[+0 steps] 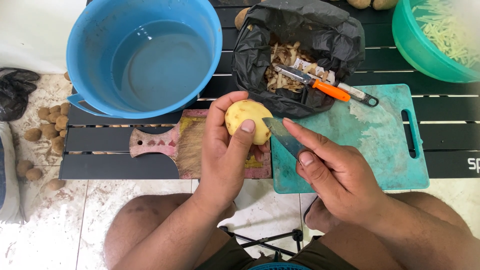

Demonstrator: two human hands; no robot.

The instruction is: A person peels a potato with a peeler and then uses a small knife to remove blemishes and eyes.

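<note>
Resting on the dark slatted table are a blue water tub and a teal cutting board. Above their near edge, the left hand is clamped around a peeled potato, while the right hand pinches a knife, its tip touching the potato.

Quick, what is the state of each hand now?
Left hand: closed around a peeled potato.
Right hand: closed on a knife, blade tip at the potato.
</note>
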